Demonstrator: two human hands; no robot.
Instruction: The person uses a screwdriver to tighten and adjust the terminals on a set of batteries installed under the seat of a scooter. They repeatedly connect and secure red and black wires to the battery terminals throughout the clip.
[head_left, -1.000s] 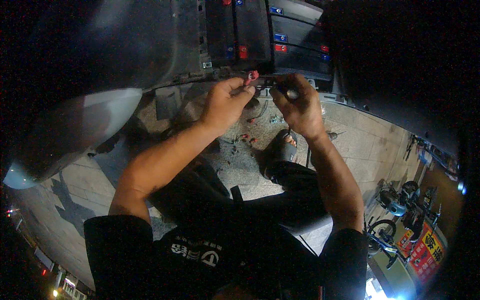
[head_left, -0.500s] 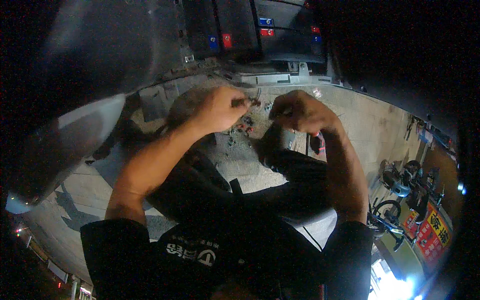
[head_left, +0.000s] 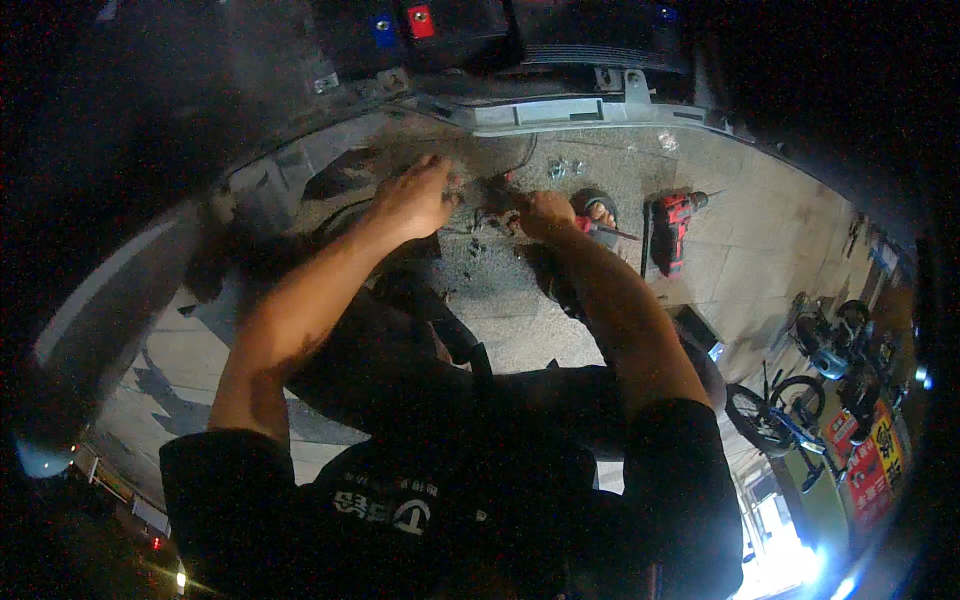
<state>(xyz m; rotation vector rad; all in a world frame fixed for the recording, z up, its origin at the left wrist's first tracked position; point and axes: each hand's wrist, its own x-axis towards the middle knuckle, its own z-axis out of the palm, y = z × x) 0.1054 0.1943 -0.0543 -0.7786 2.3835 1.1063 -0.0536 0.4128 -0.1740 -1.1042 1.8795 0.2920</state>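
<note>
My left hand [head_left: 420, 195] is curled, its fingers closed beside a small dark thing that I cannot make out. A little to its right, my right hand [head_left: 548, 214] is closed like a fist; what lies inside is hidden. Close to the right hand's outer side shows a red-and-black pointed tool [head_left: 612, 232], and I cannot tell whether the hand touches it. A thin dark wire [head_left: 530, 152] curves down between the hands from the grey frame edge. Under them, several small dark and reddish parts [head_left: 478, 245] are scattered on the ground.
A red-and-black cordless drill [head_left: 676, 235] lies to the right. Small shiny pieces [head_left: 562, 168] lie beyond the right hand. Above is a grey frame [head_left: 545, 115], with black batteries [head_left: 460, 45] bearing red and blue terminals behind it. Bicycles [head_left: 790, 410] stand far right.
My right hand has moved left and inward, uncovering the drill and the pointed tool. My left hand has shifted slightly left. The view has tilted, so the batteries sit higher.
</note>
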